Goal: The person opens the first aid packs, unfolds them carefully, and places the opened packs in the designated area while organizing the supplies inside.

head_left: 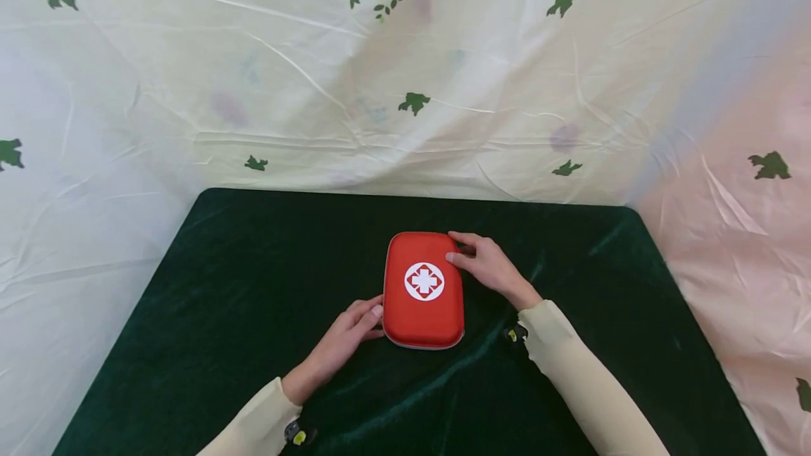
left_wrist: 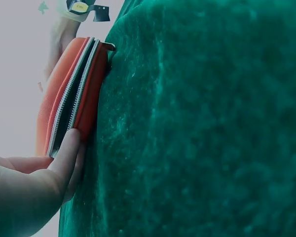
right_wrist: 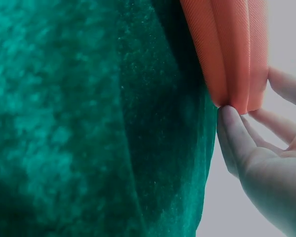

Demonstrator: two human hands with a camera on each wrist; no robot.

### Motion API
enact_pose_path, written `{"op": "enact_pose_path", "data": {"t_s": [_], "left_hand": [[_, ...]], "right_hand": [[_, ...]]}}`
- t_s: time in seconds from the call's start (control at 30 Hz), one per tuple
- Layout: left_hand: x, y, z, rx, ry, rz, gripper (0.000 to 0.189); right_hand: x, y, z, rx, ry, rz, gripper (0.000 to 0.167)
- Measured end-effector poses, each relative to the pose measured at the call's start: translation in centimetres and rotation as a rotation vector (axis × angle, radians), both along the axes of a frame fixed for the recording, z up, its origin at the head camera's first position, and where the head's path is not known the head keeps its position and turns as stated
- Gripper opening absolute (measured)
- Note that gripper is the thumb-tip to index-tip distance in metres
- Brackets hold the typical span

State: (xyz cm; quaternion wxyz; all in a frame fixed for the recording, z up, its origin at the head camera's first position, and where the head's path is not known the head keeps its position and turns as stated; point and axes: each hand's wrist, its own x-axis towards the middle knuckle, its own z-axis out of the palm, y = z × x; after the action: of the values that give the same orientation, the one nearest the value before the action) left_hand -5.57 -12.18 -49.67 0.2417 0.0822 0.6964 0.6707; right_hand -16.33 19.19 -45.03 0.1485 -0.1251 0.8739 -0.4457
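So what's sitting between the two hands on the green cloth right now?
Only the red first-aid case: in the head view the left hand touches its near-left corner and the right hand its far-right edge.

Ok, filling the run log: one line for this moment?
case: zipped, flat on cloth | left hand: touching near corner | right hand: fingers on far corner
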Motion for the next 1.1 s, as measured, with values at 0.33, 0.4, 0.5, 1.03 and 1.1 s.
{"op": "enact_pose_path", "data": {"t_s": [0.33,0.4,0.5,1.03,1.1], "left_hand": [[-0.7,0.1,-1.6,-0.052,0.008,0.019,0.082],[-0.3,0.5,-0.2,-0.089,0.043,0.030,0.077],[0.2,1.0,1.7,-0.163,0.090,0.042,0.068],[0.7,1.1,3.7,-0.077,0.130,0.040,0.059],[0.7,1.2,3.9,-0.063,0.138,0.039,0.058]], "right_hand": [[0.1,-0.2,-0.4,0.025,-0.031,-0.012,0.062],[0.3,-0.2,-0.4,0.017,-0.035,-0.010,0.063],[0.6,-0.3,-0.3,-0.001,-0.039,-0.010,0.065],[2.8,-0.2,0.0,-0.116,-0.006,0.009,0.068],[3.1,-0.1,0.1,-0.126,0.001,0.011,0.068]]}}
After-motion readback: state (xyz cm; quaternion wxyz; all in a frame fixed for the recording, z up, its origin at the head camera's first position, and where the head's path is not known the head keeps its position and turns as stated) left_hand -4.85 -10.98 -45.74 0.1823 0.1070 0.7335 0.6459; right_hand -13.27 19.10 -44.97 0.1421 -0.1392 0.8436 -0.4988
